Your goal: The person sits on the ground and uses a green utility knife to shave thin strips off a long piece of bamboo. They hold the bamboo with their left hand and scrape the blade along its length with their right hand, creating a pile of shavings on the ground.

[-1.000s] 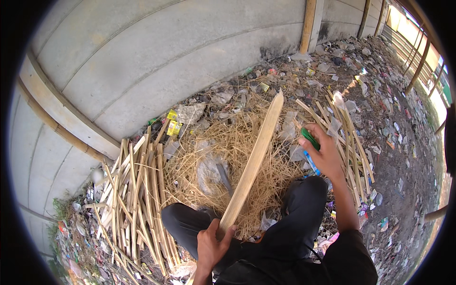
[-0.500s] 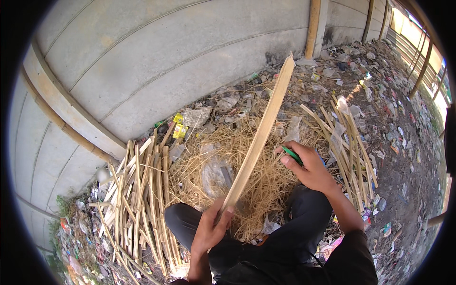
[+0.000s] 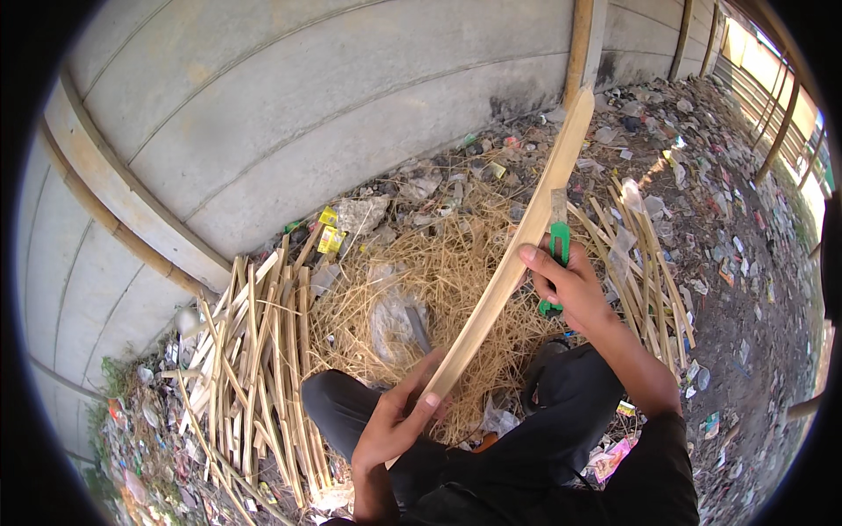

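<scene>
A long, pale bamboo strip (image 3: 500, 285) slants up and away from my lap. Closed on its near end is my left hand (image 3: 393, 422), thumb lying on the face of the strip. My right hand (image 3: 574, 285) grips a green-handled knife (image 3: 560, 237), with the thumb pressed against the middle of the strip. The knife's short grey blade stands at the strip's right edge; whether it cuts in cannot be made out. Straw-like bamboo shavings (image 3: 478, 254) lie under the strip, around a clear plastic bag (image 3: 392, 324).
At the left lies a pile of bamboo strips (image 3: 254, 377), and a smaller bundle (image 3: 645, 272) lies at the right. A grey concrete wall (image 3: 333, 88) with posts rises behind. Litter (image 3: 728, 263) covers the ground. My bent legs (image 3: 570, 394) flank the shavings.
My right hand has brought the knife up against the strip, blade now upright, and its thumb now touches the strip. The strip's far end has swung right. My left hand has shifted slightly right.
</scene>
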Action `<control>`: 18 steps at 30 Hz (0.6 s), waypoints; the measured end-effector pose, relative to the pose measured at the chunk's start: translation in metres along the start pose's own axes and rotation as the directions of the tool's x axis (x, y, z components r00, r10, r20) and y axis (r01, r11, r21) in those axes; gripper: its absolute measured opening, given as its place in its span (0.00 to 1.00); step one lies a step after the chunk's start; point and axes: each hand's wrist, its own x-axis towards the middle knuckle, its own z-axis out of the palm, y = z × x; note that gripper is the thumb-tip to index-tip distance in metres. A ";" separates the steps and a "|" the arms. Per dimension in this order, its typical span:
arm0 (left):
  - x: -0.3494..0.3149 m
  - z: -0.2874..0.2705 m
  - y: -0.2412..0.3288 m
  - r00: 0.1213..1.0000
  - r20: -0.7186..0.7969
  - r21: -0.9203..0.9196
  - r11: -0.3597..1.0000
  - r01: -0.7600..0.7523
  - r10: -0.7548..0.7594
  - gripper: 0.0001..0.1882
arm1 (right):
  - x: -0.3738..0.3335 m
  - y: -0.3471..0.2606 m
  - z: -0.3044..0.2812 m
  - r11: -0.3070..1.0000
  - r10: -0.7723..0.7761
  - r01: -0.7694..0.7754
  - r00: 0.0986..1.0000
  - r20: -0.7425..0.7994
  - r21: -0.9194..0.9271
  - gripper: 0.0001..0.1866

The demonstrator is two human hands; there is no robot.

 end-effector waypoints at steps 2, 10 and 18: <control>-0.007 -0.021 -0.007 0.997 0.074 0.121 0.993 -0.011 0.002 0.34 | 0.004 -0.003 -0.008 0.999 -0.020 0.021 0.999 -0.035 0.040 0.17; -0.040 -0.071 -0.038 0.859 0.395 0.051 0.942 0.333 -0.325 0.24 | 0.020 -0.004 -0.043 0.992 -0.081 0.101 0.974 -0.210 0.082 0.14; -0.022 -0.012 -0.035 0.996 0.067 0.230 0.972 0.048 -0.065 0.24 | -0.033 0.030 -0.019 0.789 -0.462 0.377 0.885 -0.063 -0.485 0.19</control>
